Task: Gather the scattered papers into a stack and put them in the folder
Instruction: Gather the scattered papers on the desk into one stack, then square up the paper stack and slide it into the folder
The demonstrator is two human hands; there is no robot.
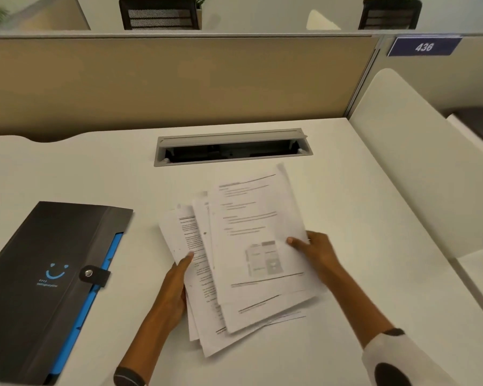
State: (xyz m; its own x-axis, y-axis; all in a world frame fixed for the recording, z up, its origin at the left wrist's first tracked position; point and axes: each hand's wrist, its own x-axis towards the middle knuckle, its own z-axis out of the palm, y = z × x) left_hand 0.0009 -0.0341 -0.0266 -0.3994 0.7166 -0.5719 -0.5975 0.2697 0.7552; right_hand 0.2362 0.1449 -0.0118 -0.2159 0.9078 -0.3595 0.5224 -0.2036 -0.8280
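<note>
A loose, fanned bunch of printed white papers (243,252) lies in the middle of the white desk, its sheets skewed against each other. My left hand (176,291) grips the bunch at its left edge, thumb on top. At the right edge, my right hand (315,253) holds it with the thumb pressed on the top sheet. A black folder (48,274) with a blue smiley logo, a snap tab and blue inner dividers lies shut on the desk to the left, apart from the papers.
A grey cable tray slot (232,146) with its lid up sits in the desk behind the papers. A beige partition (165,82) closes the back, and a white divider panel (418,168) stands on the right. The desk surface (346,344) extends toward me.
</note>
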